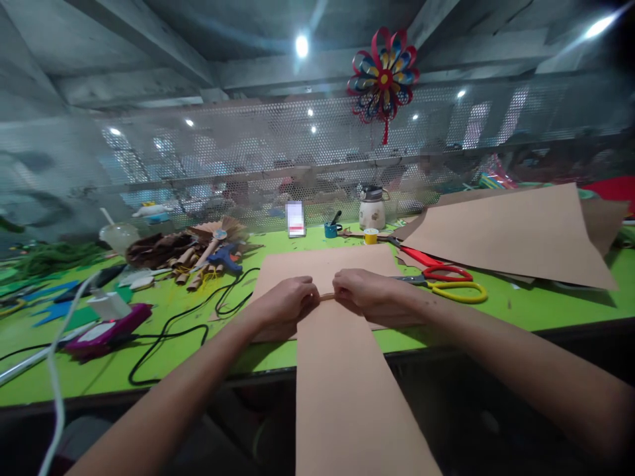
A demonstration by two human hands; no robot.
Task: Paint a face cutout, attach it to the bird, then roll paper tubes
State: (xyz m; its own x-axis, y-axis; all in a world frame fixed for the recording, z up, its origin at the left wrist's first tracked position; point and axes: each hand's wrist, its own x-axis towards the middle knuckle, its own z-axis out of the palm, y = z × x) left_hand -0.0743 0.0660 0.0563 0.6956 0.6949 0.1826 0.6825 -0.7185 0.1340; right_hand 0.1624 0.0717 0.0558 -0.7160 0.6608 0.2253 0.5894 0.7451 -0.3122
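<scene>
A long strip of brown paper (342, 383) runs from the table over its front edge towards me. Its far end is rolled into a narrow tube, pinched at one side by my left hand (292, 297) and at the other by my right hand (360, 291). Both hands have their fingers closed on the roll, with a short gap between them. Beneath lies a flat brown paper sheet (327, 263) on the green table. Just right of my right hand are scissors with yellow handles (459, 291) and scissors with red handles (446, 272).
At left lie a blue glue gun (225, 258), rolled paper tubes (191, 268), a purple power strip (106, 334) and black cables (173, 327). Behind stand a phone (296, 219), a blue mug (331, 229) and a bottle (372, 208). Large brown sheets (510, 231) lie at right.
</scene>
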